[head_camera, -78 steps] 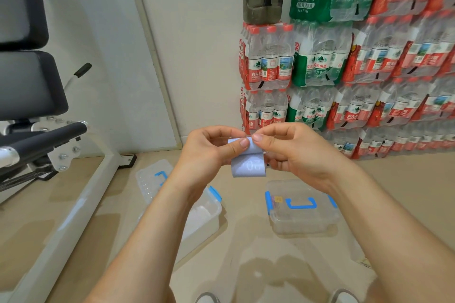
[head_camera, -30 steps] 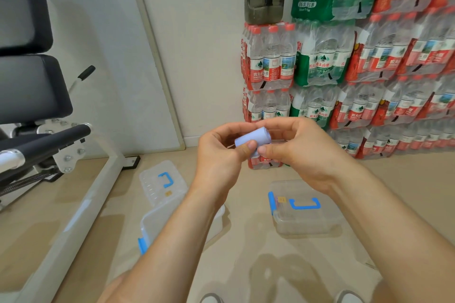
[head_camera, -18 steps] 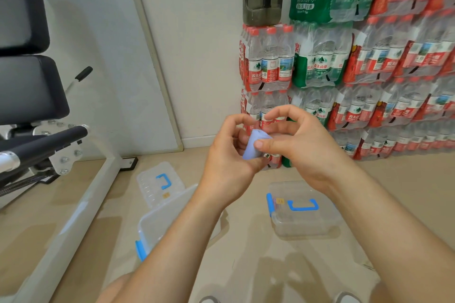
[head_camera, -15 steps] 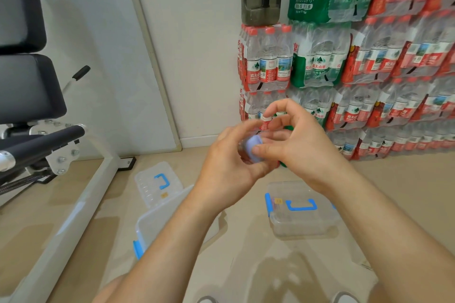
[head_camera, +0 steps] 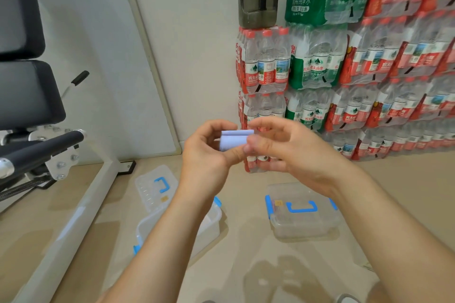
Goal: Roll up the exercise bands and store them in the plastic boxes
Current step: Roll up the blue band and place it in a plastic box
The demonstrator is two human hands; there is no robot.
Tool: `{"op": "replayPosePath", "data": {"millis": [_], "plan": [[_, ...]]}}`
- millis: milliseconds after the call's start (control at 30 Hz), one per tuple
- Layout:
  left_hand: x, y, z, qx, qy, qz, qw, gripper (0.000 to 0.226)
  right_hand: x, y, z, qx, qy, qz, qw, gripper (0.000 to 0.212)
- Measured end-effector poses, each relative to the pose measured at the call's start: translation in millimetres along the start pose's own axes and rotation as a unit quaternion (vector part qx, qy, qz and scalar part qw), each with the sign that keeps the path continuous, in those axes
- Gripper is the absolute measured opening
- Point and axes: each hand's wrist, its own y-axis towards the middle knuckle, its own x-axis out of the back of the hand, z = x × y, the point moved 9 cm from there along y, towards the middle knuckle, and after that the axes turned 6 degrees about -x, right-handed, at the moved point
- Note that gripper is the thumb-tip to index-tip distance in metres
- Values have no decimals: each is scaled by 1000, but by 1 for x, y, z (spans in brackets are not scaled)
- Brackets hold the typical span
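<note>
The left hand (head_camera: pixel 204 155) and right hand (head_camera: pixel 290 152) are close together, each pinching 1 end of the rolled pale-blue exercise band (head_camera: pixel 234 141), held level between them above the floor, where 1 open plastic box (head_camera: pixel 212 222) sits left of 1 closed box (head_camera: pixel 305 219).

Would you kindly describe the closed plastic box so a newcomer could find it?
Start at the stacked water packs on the right. On the floor before them sits a clear plastic box. Unlike the open box to its left, its blue-handled lid is on.
</note>
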Motion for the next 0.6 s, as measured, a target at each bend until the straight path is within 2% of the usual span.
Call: {"op": "replayPosePath", "data": {"millis": [67, 167, 300, 500, 600], "plan": [[5, 1, 6, 25, -32, -11, 999, 35, -4, -2, 1, 17, -3, 20, 1000, 48], [0, -2, 9, 58, -98, 8, 993, 27, -3, -2, 7, 58, -13, -10, 998, 42], [-4, -4, 7, 76, -134, 31, 988, 25, -5, -4, 15, 82, -1, -13, 997, 29], [11, -4, 4, 81, -36, 42, 995, 28, -10, -3, 22, 116, -37, -44, 992, 18], [27, -1, -5, 71, 45, 79, 993, 17, -13, 0, 23, 114, -50, -58, 990, 15]]}}
